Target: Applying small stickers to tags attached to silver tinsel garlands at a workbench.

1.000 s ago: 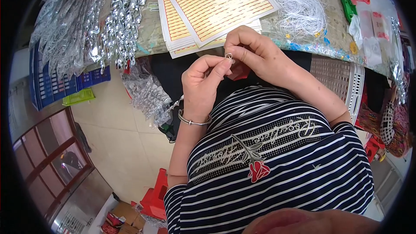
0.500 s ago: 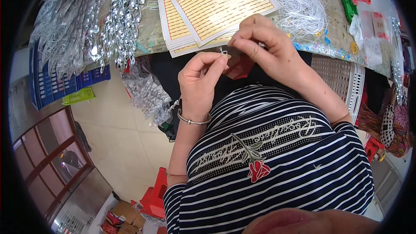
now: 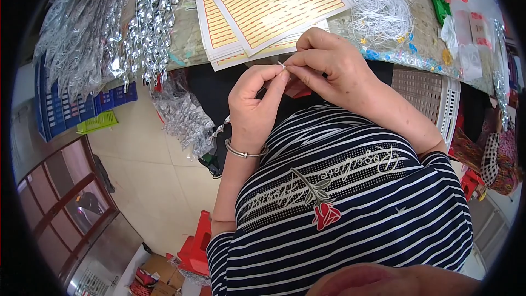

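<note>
A short white string (image 3: 282, 66) sticks up between my fingertips, just off the table's near edge. Thumb and forefinger of my left hand (image 3: 256, 96) are pinched on it. My right hand (image 3: 331, 68) meets the left at the same spot, its thumb and forefinger closed on the string too. Most of the string is covered by the fingers. Beyond my hands lies a stack of sheets (image 3: 279, 3) with rows of yellow and red strips. To the right of the sheets is a loose heap of white strings (image 3: 378, 8).
Silvery twisted strands (image 3: 153, 22) and clear-wrapped ones (image 3: 82, 38) hang over the table's left edge. A blue crate (image 3: 60, 101) and a green basket (image 3: 97, 123) are below. A white crate (image 3: 449, 109) stands at right, a red stool (image 3: 194, 249) on the floor.
My right hand has come left and down, its fingertips now joining the left ones at the string. My left hand has barely moved.
</note>
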{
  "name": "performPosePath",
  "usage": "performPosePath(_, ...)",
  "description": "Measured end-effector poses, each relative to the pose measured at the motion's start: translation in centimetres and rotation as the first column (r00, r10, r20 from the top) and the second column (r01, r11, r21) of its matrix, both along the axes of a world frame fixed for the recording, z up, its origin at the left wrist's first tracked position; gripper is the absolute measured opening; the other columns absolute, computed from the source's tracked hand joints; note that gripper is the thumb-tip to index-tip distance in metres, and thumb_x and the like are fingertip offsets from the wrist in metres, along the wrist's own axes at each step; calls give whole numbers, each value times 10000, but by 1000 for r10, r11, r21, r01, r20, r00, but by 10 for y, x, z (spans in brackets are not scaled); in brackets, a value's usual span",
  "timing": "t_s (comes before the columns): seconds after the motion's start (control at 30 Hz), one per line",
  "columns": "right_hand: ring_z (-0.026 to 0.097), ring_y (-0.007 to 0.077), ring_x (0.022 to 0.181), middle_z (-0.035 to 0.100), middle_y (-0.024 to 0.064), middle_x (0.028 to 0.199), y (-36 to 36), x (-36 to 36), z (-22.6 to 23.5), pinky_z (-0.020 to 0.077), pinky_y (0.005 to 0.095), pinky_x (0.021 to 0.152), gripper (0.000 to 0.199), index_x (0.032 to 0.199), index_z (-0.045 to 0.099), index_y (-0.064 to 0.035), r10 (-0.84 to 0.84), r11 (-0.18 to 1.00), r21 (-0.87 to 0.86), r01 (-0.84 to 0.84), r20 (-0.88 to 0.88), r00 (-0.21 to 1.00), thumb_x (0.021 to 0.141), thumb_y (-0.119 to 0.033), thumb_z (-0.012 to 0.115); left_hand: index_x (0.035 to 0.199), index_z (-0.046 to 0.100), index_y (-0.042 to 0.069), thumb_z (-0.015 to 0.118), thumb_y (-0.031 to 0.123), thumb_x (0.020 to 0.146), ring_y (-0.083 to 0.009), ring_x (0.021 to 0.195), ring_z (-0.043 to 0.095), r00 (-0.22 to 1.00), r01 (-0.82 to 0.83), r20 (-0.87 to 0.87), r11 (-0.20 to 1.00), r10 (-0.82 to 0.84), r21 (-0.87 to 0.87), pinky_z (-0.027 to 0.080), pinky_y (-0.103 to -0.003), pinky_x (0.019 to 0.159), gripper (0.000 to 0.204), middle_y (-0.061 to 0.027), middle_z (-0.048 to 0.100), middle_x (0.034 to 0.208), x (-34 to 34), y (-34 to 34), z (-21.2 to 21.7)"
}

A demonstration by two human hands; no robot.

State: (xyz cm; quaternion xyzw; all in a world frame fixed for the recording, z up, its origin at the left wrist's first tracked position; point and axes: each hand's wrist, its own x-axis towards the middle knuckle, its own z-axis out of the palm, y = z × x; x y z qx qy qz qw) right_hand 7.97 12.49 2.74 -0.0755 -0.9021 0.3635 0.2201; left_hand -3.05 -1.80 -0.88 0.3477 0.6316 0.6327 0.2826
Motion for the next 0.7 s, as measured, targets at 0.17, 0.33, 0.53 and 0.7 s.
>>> performPosePath(0.17,573,235,686,561,61,792,0,-3,-3,440,337,596,113,821,667,-40,3,992,129,-2,-11,1000,719,-78,699,897,641,-28,646,-13,824,-117,672,572,975,-11,-222,1000,4,-28,463,-227,619,75,-68,633,803,0,2,2)
performPosePath(0.33,561,206,660,552,25,763,-3,-7,-9,417,323,618,94,770,661,-77,-17,960,280,19,-8,1000,686,-87,700,949,649,-41,635,-11,839,-94,757,574,972,-20,-233,987,-18,-157,452,-220,707,115,-45,653,853,2,-1,3)
performPosePath(0.53,551,215,649,542,26,747,-5,-8,-16,420,325,603,126,761,662,-84,-34,956,288,57,-85,996,648,-75,716,950,669,-31,629,36,866,-69,690,556,963,-45,255,986,85,-161,429,-192,635,115,-43,655,795,6,0,1)
performPosePath(0.7,595,122,717,558,37,832,-6,-4,-12,488,255,585,48,807,648,-13,-81,897,-427,113,92,992,803,-52,676,918,665,-28,633,62,870,-56,611,500,887,-52,451,991,104,-125,372,-175,550,107,-34,628,738,2,-1,4)
